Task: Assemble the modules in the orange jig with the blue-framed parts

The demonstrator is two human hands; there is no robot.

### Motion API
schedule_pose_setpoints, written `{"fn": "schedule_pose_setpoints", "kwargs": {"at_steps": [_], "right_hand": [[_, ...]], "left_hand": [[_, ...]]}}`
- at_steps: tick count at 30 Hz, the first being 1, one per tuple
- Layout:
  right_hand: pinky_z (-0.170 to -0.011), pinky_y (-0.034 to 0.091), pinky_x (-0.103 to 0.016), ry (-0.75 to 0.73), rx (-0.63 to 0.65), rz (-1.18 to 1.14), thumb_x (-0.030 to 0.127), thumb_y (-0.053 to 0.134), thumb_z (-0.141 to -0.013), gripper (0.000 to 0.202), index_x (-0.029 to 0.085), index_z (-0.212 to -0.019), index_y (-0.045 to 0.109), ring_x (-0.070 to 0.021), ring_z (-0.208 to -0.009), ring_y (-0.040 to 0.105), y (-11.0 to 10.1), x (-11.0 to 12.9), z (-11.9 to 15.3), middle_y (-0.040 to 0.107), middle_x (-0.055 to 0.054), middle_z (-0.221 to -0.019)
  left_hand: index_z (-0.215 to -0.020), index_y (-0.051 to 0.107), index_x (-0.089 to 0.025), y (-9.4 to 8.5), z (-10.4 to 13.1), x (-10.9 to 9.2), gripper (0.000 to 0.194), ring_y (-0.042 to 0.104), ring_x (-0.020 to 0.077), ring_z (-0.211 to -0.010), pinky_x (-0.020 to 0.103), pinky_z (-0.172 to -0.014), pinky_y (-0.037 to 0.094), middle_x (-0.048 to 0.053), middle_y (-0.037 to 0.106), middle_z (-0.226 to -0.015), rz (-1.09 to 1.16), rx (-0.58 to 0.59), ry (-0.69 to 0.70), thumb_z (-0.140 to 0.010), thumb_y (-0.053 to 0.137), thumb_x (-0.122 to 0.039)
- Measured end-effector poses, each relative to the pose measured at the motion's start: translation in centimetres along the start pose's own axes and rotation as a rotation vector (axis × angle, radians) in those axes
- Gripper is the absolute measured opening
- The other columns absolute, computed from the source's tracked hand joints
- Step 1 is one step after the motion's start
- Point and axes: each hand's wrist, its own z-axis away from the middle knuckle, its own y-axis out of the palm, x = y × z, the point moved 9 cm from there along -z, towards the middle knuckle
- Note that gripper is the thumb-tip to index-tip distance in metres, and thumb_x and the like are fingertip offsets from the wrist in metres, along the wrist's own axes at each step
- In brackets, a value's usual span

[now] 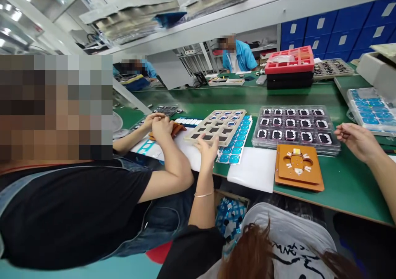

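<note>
From the head camera, the left hand (208, 147) rests with spread, released fingers on the near edge of a beige tray (216, 125), which lies on a sheet of blue stickers (236, 145) on the green table (349, 184). The right hand (355, 138) hovers loosely curled, grasping nothing, beside a clear tray of dark parts (295, 127). An orange jig (298, 166) sits just below that tray. A co-worker's hands (159, 124) work at the left.
</note>
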Motion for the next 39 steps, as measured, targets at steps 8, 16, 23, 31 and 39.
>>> {"fn": "schedule_pose_setpoints", "kwargs": {"at_steps": [8,16,23,31,39], "right_hand": [[-0.059,0.045,-0.031,-0.002,-0.004,0.021,0.045,0.094,-0.042,0.041,0.022,-0.068,0.072,-0.0170,-0.070,0.057,0.0,0.1,0.1,0.065,-0.008,-0.074],[-0.056,0.047,-0.026,0.002,-0.016,0.037,0.053,0.095,-0.029,0.055,0.022,-0.067,0.072,-0.0154,-0.070,0.058,0.2,0.4,0.4,0.067,-0.006,-0.072],[-0.058,0.049,-0.018,0.010,0.013,0.048,0.057,0.095,-0.028,0.059,0.020,-0.068,0.073,-0.0107,-0.067,0.057,0.6,0.5,0.7,0.068,-0.003,-0.070],[-0.061,0.049,-0.021,-0.053,0.075,0.124,0.062,0.090,-0.040,0.058,0.019,-0.074,0.070,-0.0124,-0.070,0.059,0.9,0.4,0.4,0.069,-0.005,-0.073],[-0.070,0.048,-0.033,-0.363,0.201,0.465,0.051,0.078,-0.068,0.033,0.022,-0.082,0.071,-0.0182,-0.074,0.058,2.0,3.6,1.9,0.070,-0.005,-0.078]], "left_hand": [[-0.112,0.069,-0.030,4.1,2.0,-6.1,0.036,-0.013,0.0455,-0.152,0.069,-0.119,-0.004,0.001,0.002,-0.169,-0.568,0.535,0.207,-0.078,0.077,-0.040],[-0.110,0.066,-0.028,9.5,-2.4,-4.6,0.060,-0.005,0.0522,-0.150,0.079,-0.111,0.007,0.007,0.006,-0.167,-0.771,0.945,0.134,-0.057,0.089,-0.046],[-0.096,0.062,-0.021,11.1,-2.9,-4.3,0.063,0.009,0.0515,-0.147,0.074,-0.112,0.015,0.012,0.019,-0.161,-0.785,1.043,0.149,-0.048,0.091,-0.048],[-0.084,0.058,-0.018,9.2,-1.7,-5.9,0.037,0.040,0.0392,-0.134,0.068,-0.112,0.024,0.010,0.054,-0.134,-0.728,0.941,0.231,-0.062,0.084,-0.032],[-0.102,0.054,-0.020,5.4,3.3,-10.7,0.017,0.066,0.0228,-0.098,0.049,-0.101,0.047,0.007,0.070,-0.100,-0.520,0.662,0.420,-0.087,0.050,-0.015]]}}
